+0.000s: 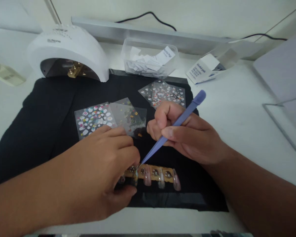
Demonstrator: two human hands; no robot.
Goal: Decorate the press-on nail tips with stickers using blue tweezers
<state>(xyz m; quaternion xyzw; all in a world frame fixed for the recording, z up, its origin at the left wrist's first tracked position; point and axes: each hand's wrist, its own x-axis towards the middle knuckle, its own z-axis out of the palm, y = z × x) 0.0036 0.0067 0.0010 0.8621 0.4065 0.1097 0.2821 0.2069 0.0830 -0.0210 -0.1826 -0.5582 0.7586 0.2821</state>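
Note:
My right hand (185, 133) grips purple tweezers (174, 126), their tip down at a false nail near the left end of a gold nail holder (155, 172). Several long false nails sit in a row on that holder. My left hand (106, 164) pinches the holder's left end between thumb and fingers and hides that part. Both rest on a black mat (46, 112). Behind the hands lie clear sticker sheets: one with coloured dots (93, 118), a mostly bare one (129, 117) and a further one (164, 93).
A white nail lamp (69, 52) stands at the back left. A clear box of paper pads (150, 59) and a small white packet (202, 69) sit behind the mat. A grey stand (283, 98) is at the right. Black cables run along the wall.

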